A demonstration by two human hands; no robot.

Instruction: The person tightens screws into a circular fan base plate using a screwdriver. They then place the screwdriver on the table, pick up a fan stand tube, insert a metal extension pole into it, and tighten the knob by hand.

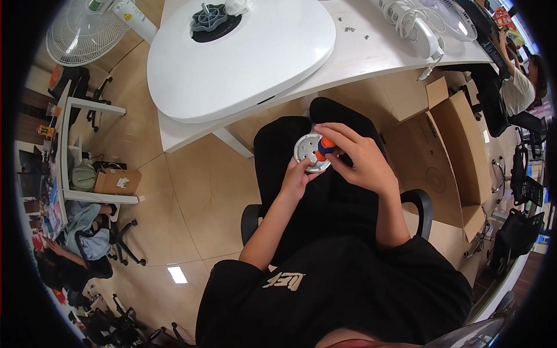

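Observation:
Over my lap, my left hand (296, 178) grips the rim of a round white plastic part (303, 148) that has several small holes in its face. My right hand (365, 159) is closed around the orange and blue handle of a stubby screwdriver (326, 146), which stands over the right side of the round part. The screwdriver's tip is hidden. On the table in front lies a large white rounded base (243, 75). A grey star-shaped knob (209, 18) sits over the dark round area of that base.
Several small screws (348, 29) lie on the white table (371, 55). Coiled white cable (400, 20) and a fan cage (452, 20) are at its right. An open cardboard box (432, 156) stands right of my chair. A standing fan (87, 32) is at left. Two people sit farther off.

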